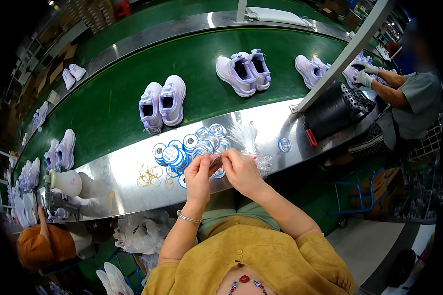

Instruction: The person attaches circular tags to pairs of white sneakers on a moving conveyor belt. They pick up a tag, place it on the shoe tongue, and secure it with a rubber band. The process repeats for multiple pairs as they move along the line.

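Observation:
My left hand (199,172) and my right hand (238,169) meet over the near edge of the metal bench, fingers pinched together. Between them is a small, flat, dark reddish piece (215,160), mostly hidden by the fingers; I cannot make out its kind. Just beyond the hands lies a heap of round blue-and-white tags (174,156). A bundle of clear plastic strips (245,135) sits beside the heap, and crumpled clear plastic (264,164) lies right of my right hand. Yellowish rubber bands (149,175) are scattered left of the tags.
Pairs of pale lilac sneakers (172,101) stand along the green conveyor belt (197,54). One loose round tag (284,145) lies to the right, near a black bin (333,115) and a slanted post (347,56). A white container (68,183) stands left. Gloved co-worker's hands (363,78) handle shoes at right.

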Tool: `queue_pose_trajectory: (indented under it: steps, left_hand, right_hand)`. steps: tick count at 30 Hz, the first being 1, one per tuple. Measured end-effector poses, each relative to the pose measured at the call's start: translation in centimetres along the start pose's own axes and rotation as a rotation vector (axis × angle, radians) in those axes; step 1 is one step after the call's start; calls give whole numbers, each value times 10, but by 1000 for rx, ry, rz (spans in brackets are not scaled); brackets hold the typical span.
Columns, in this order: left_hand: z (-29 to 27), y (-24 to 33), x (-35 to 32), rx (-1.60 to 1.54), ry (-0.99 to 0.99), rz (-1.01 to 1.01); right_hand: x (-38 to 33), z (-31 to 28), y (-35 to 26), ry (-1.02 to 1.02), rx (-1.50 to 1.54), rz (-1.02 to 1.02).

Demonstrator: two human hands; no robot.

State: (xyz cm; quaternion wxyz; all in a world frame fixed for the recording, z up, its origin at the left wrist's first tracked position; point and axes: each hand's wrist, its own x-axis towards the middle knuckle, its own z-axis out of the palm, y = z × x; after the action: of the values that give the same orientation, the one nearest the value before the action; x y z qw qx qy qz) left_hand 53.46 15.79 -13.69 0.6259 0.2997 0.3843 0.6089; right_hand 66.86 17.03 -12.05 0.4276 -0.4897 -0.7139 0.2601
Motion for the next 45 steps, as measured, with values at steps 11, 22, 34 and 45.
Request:
queue_pose_trajectory:
  steps: [11,22,34,45]
  left_hand:
    - [-4,-20,-16,335,-20,32]
    - [-15,13,-30,953,6,476]
    - [-42,38,-4,1037,66,538]
    - [-72,43,54,1380,133,276]
  right_hand:
    - [-26,-5,27,-186,266,193]
    - [-7,-5,22,-609,754,441]
    - [-4,7,25,-533,675,335]
    - [-2,0,38,-468,551,389]
